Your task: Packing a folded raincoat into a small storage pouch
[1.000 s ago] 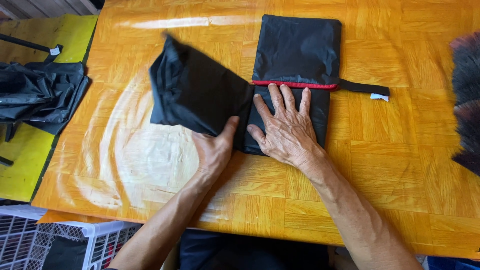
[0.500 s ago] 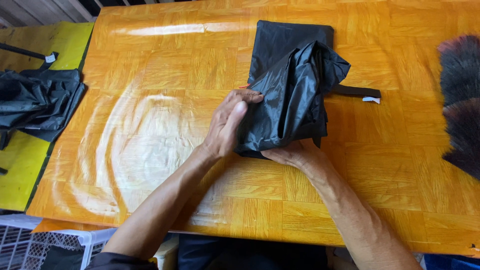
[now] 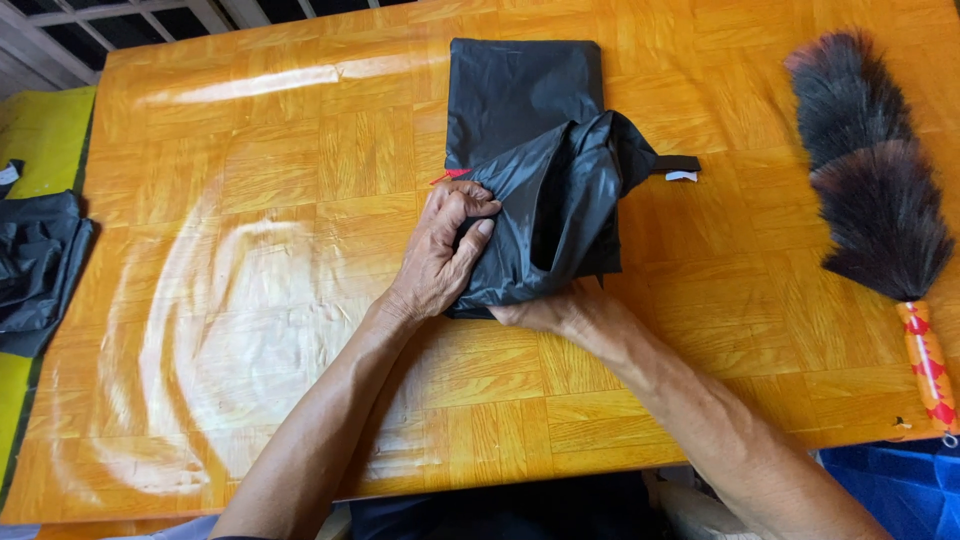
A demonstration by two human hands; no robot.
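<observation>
Since 1 s ago the black fabric piece has gone from lying flat w/ both palms pressing it to being bunched & lifted at its near end; flap that lay out to the left is now pulled in over the middle; reads as folding/gathering in hand, not smoothing.

Left hand: fingers curled tight, pinching a fold of the black fabric at its left edge; closed on it. Right hand: mostly tucked under the bunched cloth, only knuckles & wrist show; looks to be gripping from below, but how far closed I can't tell.

Fabric sits on the orange wooden table, right betw. the two hands, far end still flat beyond the fingers; red trim peeks out just past left thumb; black strap w/ small white rectangular tag sticks out to the right, beyond right hand.

Well right of right hand: feather duster, dark plume, orange-red patterned handle. Far left of left hand: heap of black cloth on a yellow surface.
</observation>
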